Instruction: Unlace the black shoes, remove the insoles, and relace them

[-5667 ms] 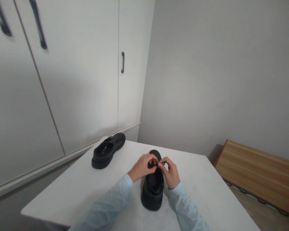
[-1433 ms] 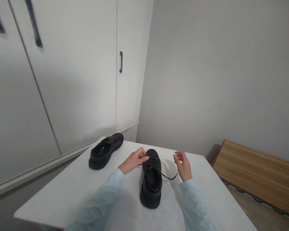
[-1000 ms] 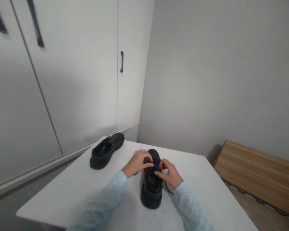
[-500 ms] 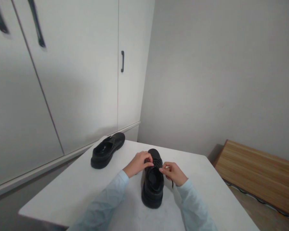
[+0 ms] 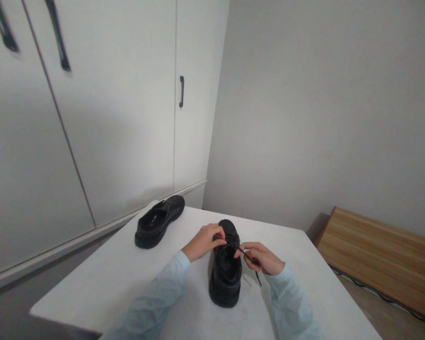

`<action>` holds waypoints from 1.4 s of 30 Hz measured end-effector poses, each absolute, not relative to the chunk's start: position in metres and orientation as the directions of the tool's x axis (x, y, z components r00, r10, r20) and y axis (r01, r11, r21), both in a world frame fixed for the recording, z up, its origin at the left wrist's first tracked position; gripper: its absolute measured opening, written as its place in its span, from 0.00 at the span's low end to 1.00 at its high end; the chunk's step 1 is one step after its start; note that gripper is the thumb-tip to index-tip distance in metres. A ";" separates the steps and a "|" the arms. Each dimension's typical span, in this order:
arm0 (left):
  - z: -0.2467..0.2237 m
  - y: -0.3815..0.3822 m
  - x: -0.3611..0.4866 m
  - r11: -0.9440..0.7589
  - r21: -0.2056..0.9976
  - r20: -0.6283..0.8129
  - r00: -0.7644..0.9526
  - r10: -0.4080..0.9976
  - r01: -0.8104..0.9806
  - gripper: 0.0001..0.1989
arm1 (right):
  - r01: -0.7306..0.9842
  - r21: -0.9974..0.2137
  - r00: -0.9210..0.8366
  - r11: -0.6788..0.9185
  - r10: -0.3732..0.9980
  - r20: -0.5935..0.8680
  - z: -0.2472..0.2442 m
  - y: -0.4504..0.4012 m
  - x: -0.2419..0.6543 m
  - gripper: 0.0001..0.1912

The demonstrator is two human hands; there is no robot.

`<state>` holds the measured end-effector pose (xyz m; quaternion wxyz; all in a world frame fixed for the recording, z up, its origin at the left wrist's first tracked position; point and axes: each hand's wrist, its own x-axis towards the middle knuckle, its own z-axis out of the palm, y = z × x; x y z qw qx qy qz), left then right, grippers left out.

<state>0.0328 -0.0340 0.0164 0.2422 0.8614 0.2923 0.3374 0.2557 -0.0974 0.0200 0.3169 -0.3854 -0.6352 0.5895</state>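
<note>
A black lace-up shoe (image 5: 225, 289) stands on the white table (image 5: 127, 288), its toe pointing away from me. My left hand (image 5: 209, 240) pinches at the lacing on the left side of the shoe's opening; what lies between its fingertips is too small to make out. On the right side, my right hand (image 5: 260, 257) is closed on a dark shoelace (image 5: 248, 258). The lace runs from the shoe's lacing through those fingers, and its loose end hangs below the hand. Farther left on the table rests a second black shoe (image 5: 159, 222), untouched.
White cabinet doors (image 5: 127, 118) with dark handles rise behind the table on the left. A grey wall (image 5: 322, 104) stands behind it. To the right, beyond the table edge, is a wood-grain board (image 5: 382, 259) with a dark cable along its lower edge.
My right hand has moved slightly right, away from the shoe, drawing the lace out so that more of it shows. My left hand has stayed at the lacing.
</note>
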 end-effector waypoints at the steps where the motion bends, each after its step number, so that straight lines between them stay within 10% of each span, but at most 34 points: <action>1: 0.016 -0.034 0.032 -0.704 0.631 0.435 0.604 0.668 0.325 0.06 | 0.109 -0.994 -0.494 0.017 0.868 -0.039 0.021 -0.098 0.254 0.17; 24: 0.024 -0.033 0.018 -0.650 0.727 0.337 0.711 0.618 0.221 0.09 | -0.032 -0.999 -0.111 -0.006 0.994 -0.003 0.001 -0.085 0.226 0.28; 42: 0.015 -0.030 0.020 -0.878 0.116 0.619 0.657 0.429 0.465 0.10 | -0.056 -0.998 -0.085 -0.032 0.996 -0.027 0.002 -0.088 0.224 0.27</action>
